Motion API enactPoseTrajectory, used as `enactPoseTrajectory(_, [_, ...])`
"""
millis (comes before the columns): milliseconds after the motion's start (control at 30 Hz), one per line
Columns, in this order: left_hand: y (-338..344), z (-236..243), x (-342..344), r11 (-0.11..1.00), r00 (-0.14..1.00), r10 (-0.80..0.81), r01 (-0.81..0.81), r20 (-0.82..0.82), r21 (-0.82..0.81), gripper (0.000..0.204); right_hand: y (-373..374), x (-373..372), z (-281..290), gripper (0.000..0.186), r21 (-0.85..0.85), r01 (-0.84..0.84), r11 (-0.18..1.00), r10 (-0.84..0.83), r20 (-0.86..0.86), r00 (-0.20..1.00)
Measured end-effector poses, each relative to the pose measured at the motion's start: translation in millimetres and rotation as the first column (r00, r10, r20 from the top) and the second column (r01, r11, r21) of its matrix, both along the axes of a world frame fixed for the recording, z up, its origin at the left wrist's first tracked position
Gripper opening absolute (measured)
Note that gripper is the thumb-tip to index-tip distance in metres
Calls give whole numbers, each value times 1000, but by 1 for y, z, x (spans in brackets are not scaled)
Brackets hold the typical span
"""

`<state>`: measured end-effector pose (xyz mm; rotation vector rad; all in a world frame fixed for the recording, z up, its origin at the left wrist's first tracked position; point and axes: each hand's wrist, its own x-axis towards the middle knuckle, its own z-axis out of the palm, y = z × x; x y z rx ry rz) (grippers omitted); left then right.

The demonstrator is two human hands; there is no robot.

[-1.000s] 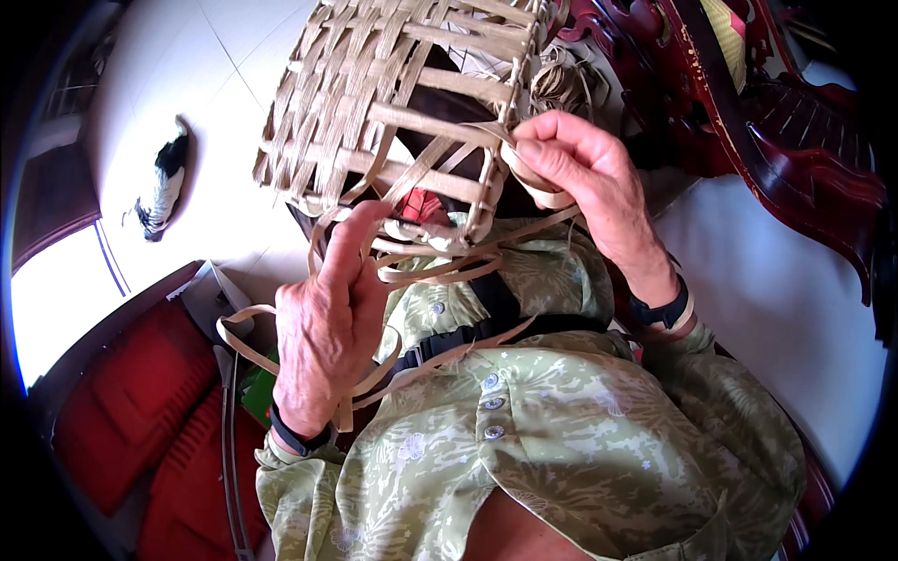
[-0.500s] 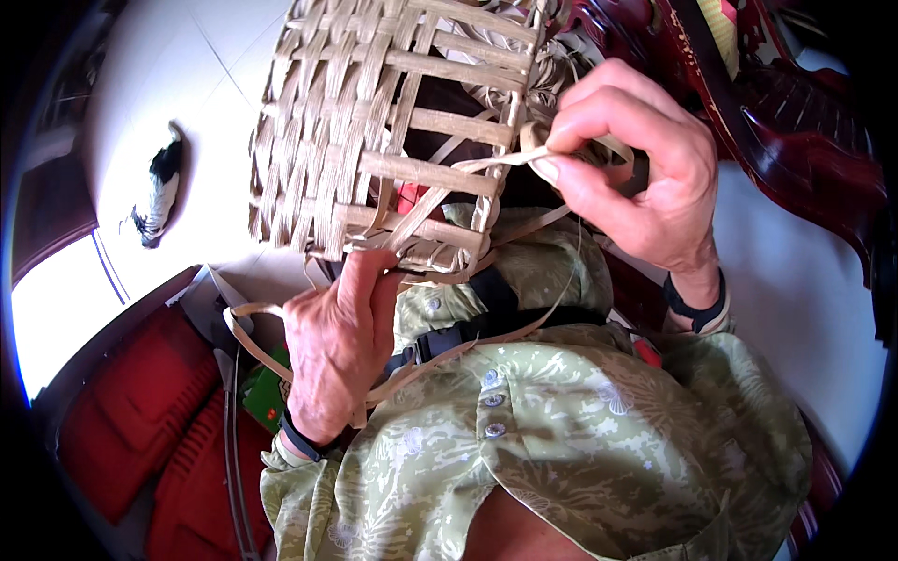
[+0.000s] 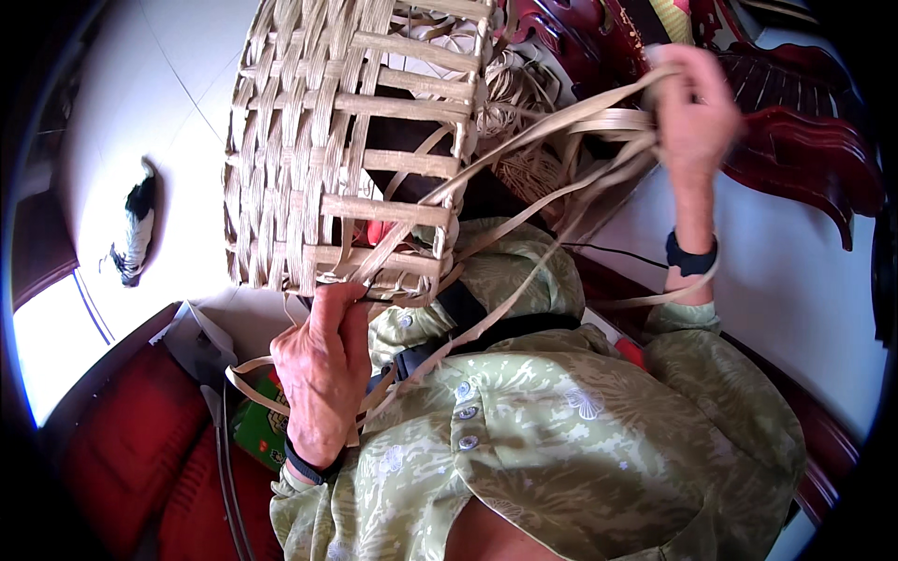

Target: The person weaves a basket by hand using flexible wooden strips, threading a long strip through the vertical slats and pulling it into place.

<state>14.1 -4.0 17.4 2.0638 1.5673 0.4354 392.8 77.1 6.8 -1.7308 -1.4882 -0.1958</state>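
Right grip [image 3: 697, 117] holding strip [image 3: 561, 119] slanting up-right from basket [image 3: 398, 105]; left grip [image 3: 323, 374] touching basket edge, closure unclear.

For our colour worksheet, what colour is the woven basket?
The woven basket is pale tan, best seen in the head view.

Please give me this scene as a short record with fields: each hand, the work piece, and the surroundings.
Left hand: fingers at the near edge of the basket
Right hand: out to the right, slightly blurred, gripping a flat tan strip
Basket: tan, woven closely at left, open gaps at right
Strip: stretched from the basket to the right hand; other loops hang nearby
Clothing: green patterned shirt
Surroundings: red cushions lower left; carved dark-red furniture upper right
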Motion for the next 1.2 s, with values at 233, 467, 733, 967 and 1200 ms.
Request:
enactPoseTrajectory(233, [-8, -3, 1, 999, 996, 39, -37, 78, -27, 17, 33, 58, -22, 19, -234, 164, 958, -142, 107, 984])
enactPoseTrajectory(467, [-7, -9, 9, 999, 993, 34, -33, 111, -5, 14, 78, 121, 54, 23, 156, 115, 981, -104, -76, 992])
enactPoseTrajectory(733, [-5, -15, 20, 999, 983, 17, -10, 182, -38, 17, 65, -50, 51, 23, -190, -387, 902, 329, -279, 902])
enactPoseTrajectory(967, [-15, -16, 6, 998, 933, -18, 36, 360, -45, 43, 31, -122, -5, 13, -39, -594, 803, 595, 60, 801])
enactPoseTrajectory(1200, [-36, -12, -19, 932, 801, 244, -38, 546, -360, 14, 22, -125, 9, 13, 47, -498, 866, 497, 37, 867])
